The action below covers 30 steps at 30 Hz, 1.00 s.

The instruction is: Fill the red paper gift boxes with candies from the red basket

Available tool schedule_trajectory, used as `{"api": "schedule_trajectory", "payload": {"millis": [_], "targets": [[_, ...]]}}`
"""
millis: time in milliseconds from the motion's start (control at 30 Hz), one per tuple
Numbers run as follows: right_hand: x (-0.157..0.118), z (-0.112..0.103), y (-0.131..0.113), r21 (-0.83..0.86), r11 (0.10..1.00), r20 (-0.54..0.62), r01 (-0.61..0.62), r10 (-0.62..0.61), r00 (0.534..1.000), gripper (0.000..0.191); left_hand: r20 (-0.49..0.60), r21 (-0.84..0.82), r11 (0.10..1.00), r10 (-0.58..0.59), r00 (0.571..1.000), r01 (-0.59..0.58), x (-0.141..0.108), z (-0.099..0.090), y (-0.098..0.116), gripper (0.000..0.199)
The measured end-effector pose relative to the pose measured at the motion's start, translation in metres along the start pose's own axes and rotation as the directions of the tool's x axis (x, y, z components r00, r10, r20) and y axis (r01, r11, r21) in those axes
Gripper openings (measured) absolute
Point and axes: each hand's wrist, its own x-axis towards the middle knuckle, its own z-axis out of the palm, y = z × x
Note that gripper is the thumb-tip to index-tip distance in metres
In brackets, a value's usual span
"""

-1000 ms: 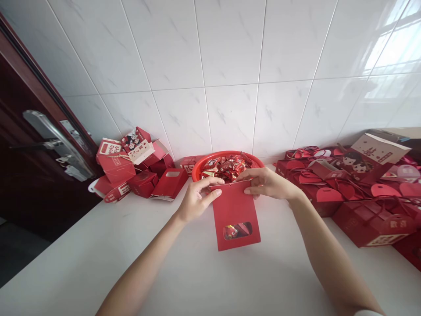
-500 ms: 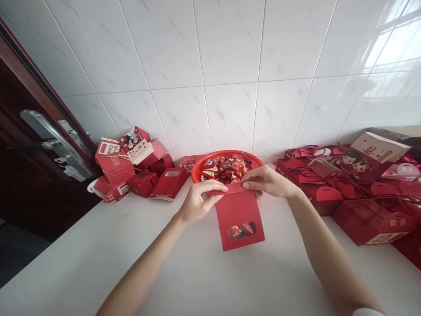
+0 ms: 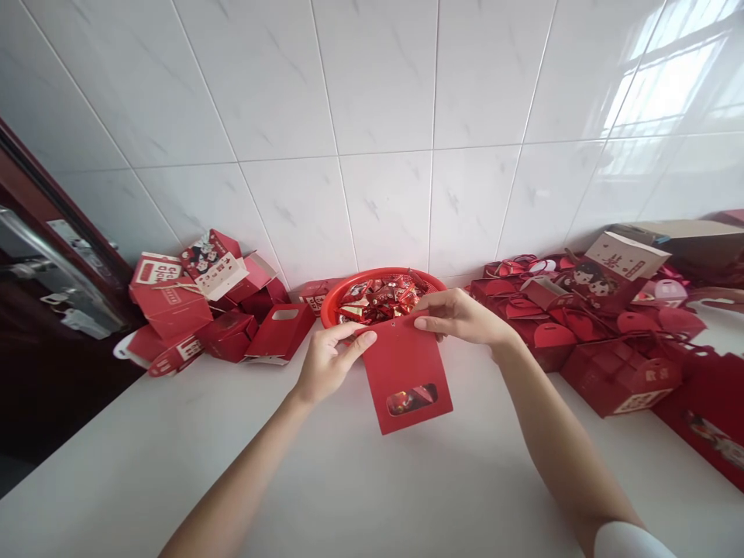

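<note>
A flat-faced red paper gift box [image 3: 405, 359] hangs between my hands, slightly tilted above the table. Through the oval window near its lower end I see shiny wrapped contents. My left hand [image 3: 330, 358] pinches its top left corner between thumb and fingers. At the top right corner my right hand [image 3: 456, 316] grips the edge, thumb in front and fingers behind. Just beyond them stands a red plastic basket [image 3: 331, 304] holding many red wrapped candies [image 3: 380, 297]; the box and my hands cover part of its near rim.
On the left lies a heap of red paper boxes [image 3: 180, 310], near a dark door [image 3: 35, 325]. Many red boxes with cord handles [image 3: 616, 372] crowd the right side of the white table [image 3: 325, 488]. A tiled wall [image 3: 384, 93] rises behind. At the far right edge, part of another hand [image 3: 718, 298] shows.
The top flap, folded toward me before, now stands up in line with the box face. My left thumb has shifted to the corner. The view has turned slightly right.
</note>
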Motion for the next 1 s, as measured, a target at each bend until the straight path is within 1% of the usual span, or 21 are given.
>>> {"api": "schedule_trajectory", "payload": {"millis": [67,133,200,233,267,300,333,367,400,467,500,533,567,600,633,667,700,733,867,1000], "targets": [[0.0,0.0,-0.002,-0.041,0.999,0.015,0.024,-0.023,1.0,0.039,-0.025,0.009,1.0,0.005,1.0,-0.004,-0.001,0.0,-0.002,0.032],[-0.001,-0.001,-0.005,-0.099,0.994,0.002,0.044,-0.044,0.999,0.039,-0.002,-0.017,1.0,0.001,1.0,-0.001,-0.001,0.0,-0.005,0.032],[-0.006,-0.004,-0.009,-0.14,0.988,-0.039,0.061,-0.067,0.997,0.039,0.021,-0.073,0.997,0.006,1.0,-0.004,0.0,0.0,-0.007,0.034],[-0.01,-0.008,-0.011,-0.155,0.986,-0.084,0.067,-0.08,0.993,0.039,0.019,-0.101,0.995,0.012,1.0,-0.01,0.001,-0.001,-0.008,0.037],[-0.015,-0.013,-0.014,-0.169,0.983,-0.156,0.068,-0.095,0.983,0.039,0.01,-0.122,0.992,0.02,1.0,-0.019,0.002,-0.001,-0.008,0.041],[-0.022,-0.02,-0.017,-0.182,0.981,-0.252,0.062,-0.107,0.962,0.038,-0.003,-0.133,0.991,0.025,1.0,-0.025,0.003,-0.002,-0.008,0.043],[-0.03,-0.028,-0.02,-0.196,0.979,-0.368,0.049,-0.12,0.922,0.038,-0.017,-0.136,0.99,0.025,1.0,-0.027,0.004,-0.003,-0.008,0.044],[-0.039,-0.038,-0.024,-0.209,0.978,-0.49,0.023,-0.125,0.863,0.037,-0.026,-0.133,0.991,0.02,0.999,-0.023,0.005,-0.004,-0.008,0.043],[-0.048,-0.05,-0.027,-0.217,0.976,-0.597,-0.011,-0.124,0.793,0.035,-0.032,-0.129,0.992,0.011,0.999,-0.015,0.005,-0.005,-0.007,0.041],[-0.064,-0.075,-0.036,-0.23,0.968,-0.782,-0.104,-0.12,0.611,0.026,-0.04,-0.123,0.992,0.001,0.999,-0.006,0.007,-0.007,-0.008,0.037],[-0.071,-0.087,-0.04,-0.229,0.96,-0.855,-0.162,-0.118,0.506,0.019,-0.04,-0.12,0.993,0.002,0.999,-0.006,0.008,-0.008,-0.009,0.036],[-0.077,-0.1,-0.043,-0.221,0.95,-0.911,-0.22,-0.12,0.395,0.011,-0.031,-0.114,0.993,0.004,1.0,-0.008,0.009,-0.008,-0.01,0.034],[-0.081,-0.112,-0.045,-0.214,0.936,-0.947,-0.278,-0.129,0.293,0.007,-0.016,-0.106,0.994,0.007,1.0,-0.009,0.009,-0.008,-0.011,0.033],[-0.086,-0.124,-0.046,-0.207,0.92,-0.967,-0.333,-0.142,0.211,0.008,0.002,-0.098,0.995,0.011,1.0,-0.011,0.009,-0.007,-0.011,0.031],[-0.089,-0.134,-0.045,-0.199,0.901,-0.977,-0.386,-0.152,0.151,0.01,0.022,-0.092,0.996,0.019,1.0,-0.017,0.009,-0.007,-0.012,0.03],[-0.093,-0.144,-0.042,-0.185,0.88,-0.982,-0.438,-0.15,0.113,0.011,0.044,-0.086,0.996,0.026,0.999,-0.022,0.009,-0.006,-0.012,0.028],[-0.096,-0.153,-0.038,-0.163,0.857,-0.986,-0.488,-0.133,0.096,0.013,0.064,-0.08,0.996,0.035,0.997,-0.03,0.009,-0.005,-0.012,0.026],[-0.099,-0.161,-0.033,-0.139,0.831,-0.99,-0.538,-0.105,0.093,0.014,0.08,-0.075,0.996,0.044,0.996,-0.038,0.009,-0.004,-0.012,0.025],[-0.11,-0.182,-0.007,-0.078,0.707,-0.992,-0.703,0.018,0.128,0.014,0.106,-0.058,0.997,0.056,0.993,-0.05,0.008,-0.002,-0.01,0.022],[-0.113,-0.198,0.013,-0.108,0.575,-0.988,-0.811,0.027,0.15,0.012,0.113,-0.059,0.998,0.041,0.993,-0.035,0.006,-0.002,-0.01,0.023]]}}
